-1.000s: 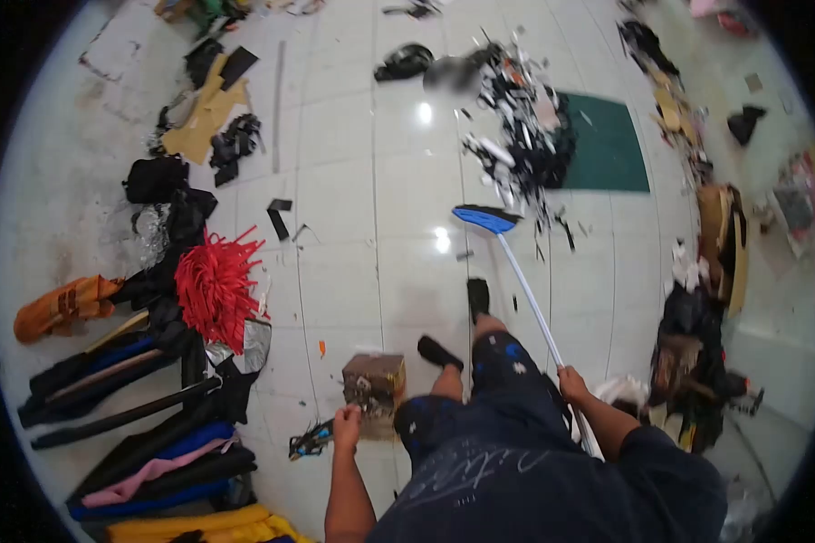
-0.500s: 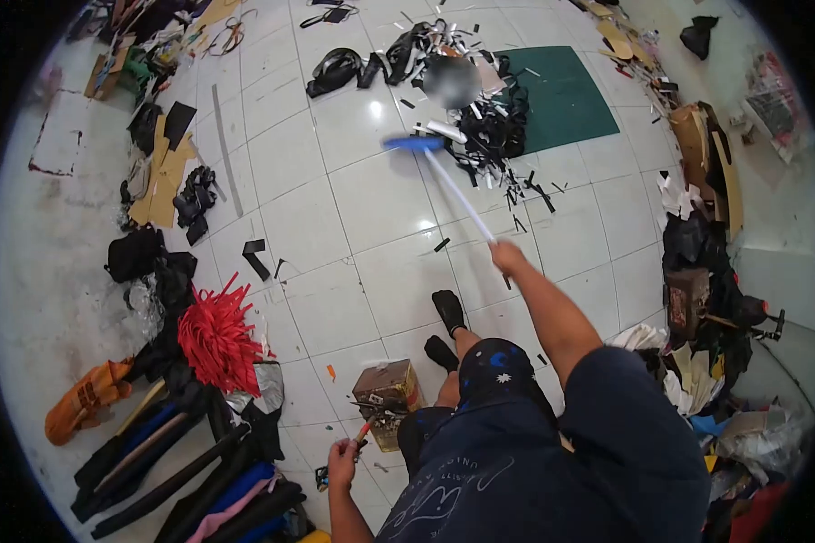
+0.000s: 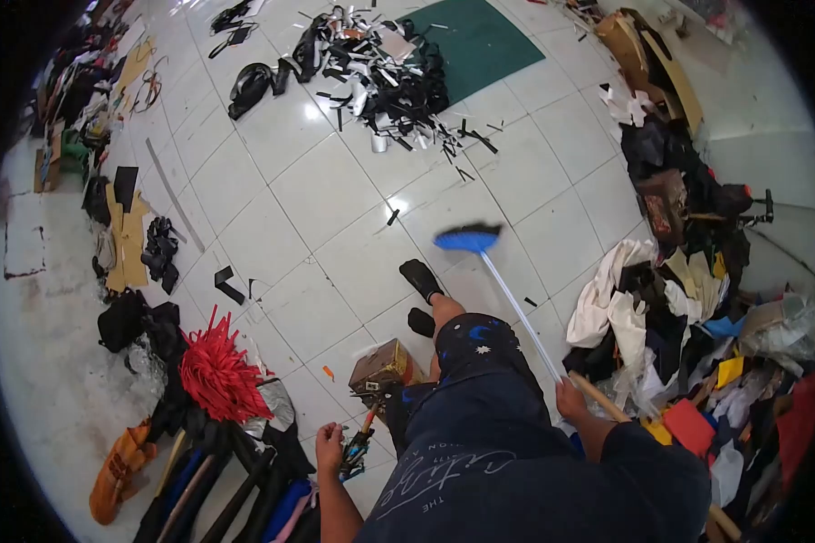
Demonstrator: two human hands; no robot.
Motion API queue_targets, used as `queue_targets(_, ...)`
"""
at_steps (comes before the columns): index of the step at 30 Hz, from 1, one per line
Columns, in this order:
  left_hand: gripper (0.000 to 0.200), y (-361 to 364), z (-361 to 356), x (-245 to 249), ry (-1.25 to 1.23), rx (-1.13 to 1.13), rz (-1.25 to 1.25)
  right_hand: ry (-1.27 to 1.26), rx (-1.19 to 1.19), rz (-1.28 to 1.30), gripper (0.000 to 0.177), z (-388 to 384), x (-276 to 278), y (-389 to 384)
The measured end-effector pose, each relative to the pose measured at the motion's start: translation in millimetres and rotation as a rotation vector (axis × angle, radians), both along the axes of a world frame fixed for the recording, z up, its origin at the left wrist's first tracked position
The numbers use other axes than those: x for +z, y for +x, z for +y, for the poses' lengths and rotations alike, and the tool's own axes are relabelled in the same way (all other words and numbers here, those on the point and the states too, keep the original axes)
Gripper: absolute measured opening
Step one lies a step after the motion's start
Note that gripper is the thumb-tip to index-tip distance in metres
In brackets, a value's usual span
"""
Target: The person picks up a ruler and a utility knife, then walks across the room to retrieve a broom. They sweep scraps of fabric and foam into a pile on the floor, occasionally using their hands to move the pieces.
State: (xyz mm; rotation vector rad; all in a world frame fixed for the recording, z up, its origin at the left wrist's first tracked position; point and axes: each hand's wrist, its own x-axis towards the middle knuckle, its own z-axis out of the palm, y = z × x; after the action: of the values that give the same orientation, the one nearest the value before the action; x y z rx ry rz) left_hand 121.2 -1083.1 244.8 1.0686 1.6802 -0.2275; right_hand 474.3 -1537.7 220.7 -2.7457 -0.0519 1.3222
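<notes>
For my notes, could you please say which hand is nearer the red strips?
Left: the left hand is right of the red strips; the right hand is much farther right.

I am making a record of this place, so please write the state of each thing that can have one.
Broom: gripped in the right hand
Left hand: fingers bent, grip unclear
Scrap pile: heaped, loose pieces scattered around
Green mat: flat, partly covered by scraps
Red strips: bunched together

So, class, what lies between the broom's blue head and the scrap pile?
In the head view, white floor tiles and a few loose black strips lie between the broom's blue head and the scrap pile.
</notes>
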Motion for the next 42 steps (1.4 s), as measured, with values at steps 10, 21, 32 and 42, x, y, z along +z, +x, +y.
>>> queue_targets(10, 0.03, 5.1, -9.6, 31.2, 0.066, -0.065, 0.057, 0.126, 0.093, -0.088, 0.038, 127.1, -161.6, 139.0)
queue_targets(21, 0.018, 19.6, -66.9, 27.0, 0.218, -0.016, -0.098, 0.537, 0.065, -0.021, 0.04, 198.3, -84.9, 243.5)
queue_targets(32, 0.024, 236.9, 25.1, -2.8, 0.079, -0.33, 0.006, 0.093, -0.563, 0.283, 0.045, -87.3, 107.5, 147.9)
queue_targets(42, 0.031, 446.5, 47.6, 50.2, 0.155, -0.764, -0.213, 0.184, -0.962, 0.241, 0.021, -46.5, 6.0, 172.9)
